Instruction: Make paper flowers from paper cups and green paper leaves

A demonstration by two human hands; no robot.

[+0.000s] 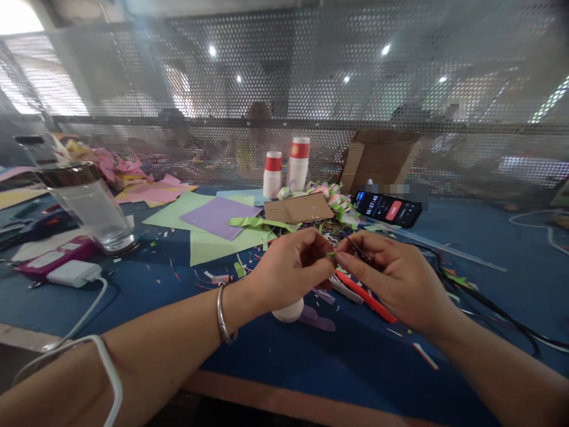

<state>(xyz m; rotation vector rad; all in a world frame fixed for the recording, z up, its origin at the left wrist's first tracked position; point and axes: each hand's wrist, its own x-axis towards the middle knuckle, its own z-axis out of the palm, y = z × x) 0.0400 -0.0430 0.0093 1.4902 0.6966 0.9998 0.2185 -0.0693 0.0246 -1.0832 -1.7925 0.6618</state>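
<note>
My left hand (291,267) is closed in a pinch on a tiny green paper piece (331,254) above the blue table (275,356). A silver bangle sits on its wrist. My right hand (391,276) is closed too, its fingertips meeting the same green piece, with a thin dark tool (358,249) held between its fingers. An orange-red pen (367,296) lies on the table under the right hand. Part of a white cup (288,311) shows below my left hand.
Coloured paper sheets (217,219), a cardboard piece (299,207), paper flowers (338,201), stacked red-and-white cups (287,166), a phone showing a timer (387,209), a glass (95,207), a white charger (73,273) and cables lie around. A perforated screen (284,89) stands behind; people sit beyond it.
</note>
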